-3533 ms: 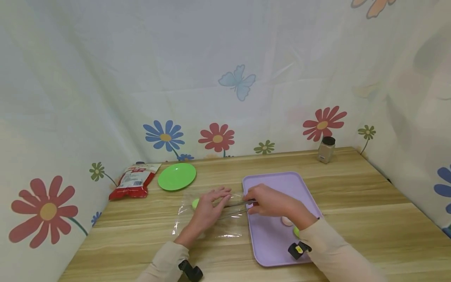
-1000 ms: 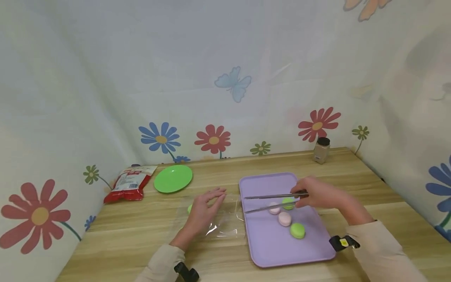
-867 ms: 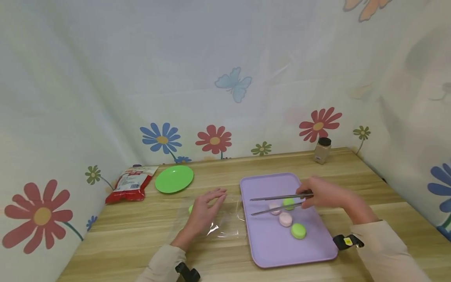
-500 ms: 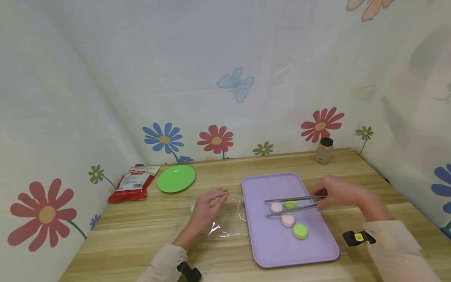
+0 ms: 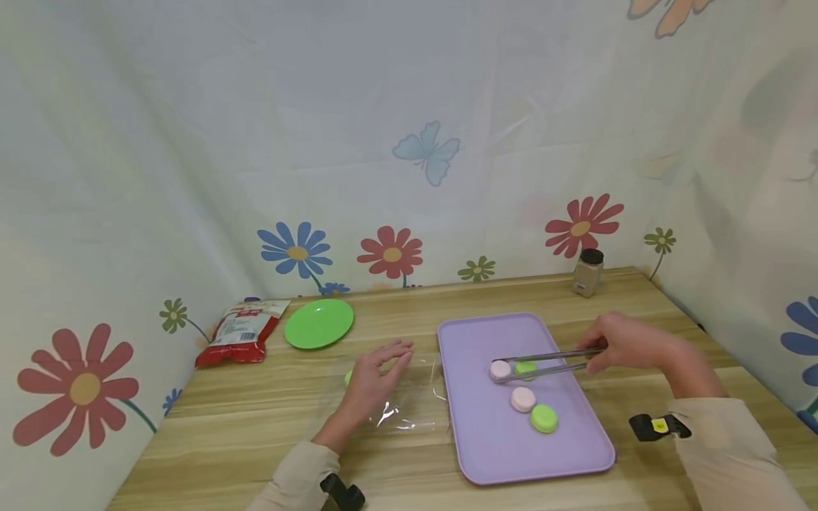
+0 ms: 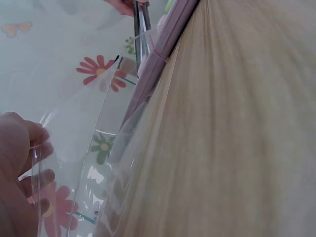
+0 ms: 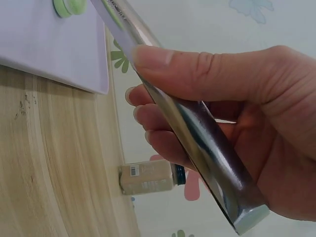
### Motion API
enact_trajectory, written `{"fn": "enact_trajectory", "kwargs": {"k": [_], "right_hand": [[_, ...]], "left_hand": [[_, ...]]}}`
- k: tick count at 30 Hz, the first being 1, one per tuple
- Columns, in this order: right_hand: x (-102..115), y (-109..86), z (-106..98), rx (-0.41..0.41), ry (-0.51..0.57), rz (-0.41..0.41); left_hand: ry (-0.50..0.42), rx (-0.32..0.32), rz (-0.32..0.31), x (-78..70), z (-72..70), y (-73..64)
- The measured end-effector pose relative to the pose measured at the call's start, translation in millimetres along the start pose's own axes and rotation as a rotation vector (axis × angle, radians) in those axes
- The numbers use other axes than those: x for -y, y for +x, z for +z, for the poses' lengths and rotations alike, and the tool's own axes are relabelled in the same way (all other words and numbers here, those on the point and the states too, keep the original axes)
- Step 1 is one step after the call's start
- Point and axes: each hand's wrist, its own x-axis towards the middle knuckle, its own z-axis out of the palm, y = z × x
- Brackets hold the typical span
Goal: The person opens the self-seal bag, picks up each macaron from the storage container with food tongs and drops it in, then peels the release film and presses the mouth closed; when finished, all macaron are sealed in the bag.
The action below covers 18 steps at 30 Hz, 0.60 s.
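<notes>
My right hand (image 5: 633, 348) grips metal tongs (image 7: 192, 133) by their closed end, thumb on one side and fingers on the other. The tong tips stand at either side of a pink macaron (image 5: 500, 370) on the purple tray (image 5: 498, 447); a green macaron (image 5: 526, 369) lies between the arms behind it. Another pink macaron (image 5: 523, 399) and a green macaron (image 5: 544, 419) sit nearer me on the tray. My left hand (image 5: 373, 380) holds the edge of a clear plastic bag (image 6: 94, 163), its mouth towards the tray. Inside the bag a green macaron (image 5: 348, 377) shows, partly hidden by the hand.
A green plate (image 5: 319, 323) lies at the back left, beside a red and white packet (image 5: 243, 332). Towards the back right stands a jar with a black lid (image 5: 588, 273). Everything rests on a wooden table (image 5: 255, 426) before a flowered cloth.
The right hand has drawn the tongs back from the bag and out to the right, and their tips have closed in around the pink macaron. The left hand stays at the bag.
</notes>
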Motion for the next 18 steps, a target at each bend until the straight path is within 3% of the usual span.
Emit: {"fn": "enact_trajectory", "kwargs": {"k": [7,18], "right_hand": [[6,-0.7,-3,-0.028,-0.008,0.024],[30,5.3,3,-0.04,0.008,-0.119]], "left_hand": [[0.008,0.001,-0.007,0.4,-0.4,0.0],[0.007,-0.006,0.002,-0.1,-0.4,0.7]]}}
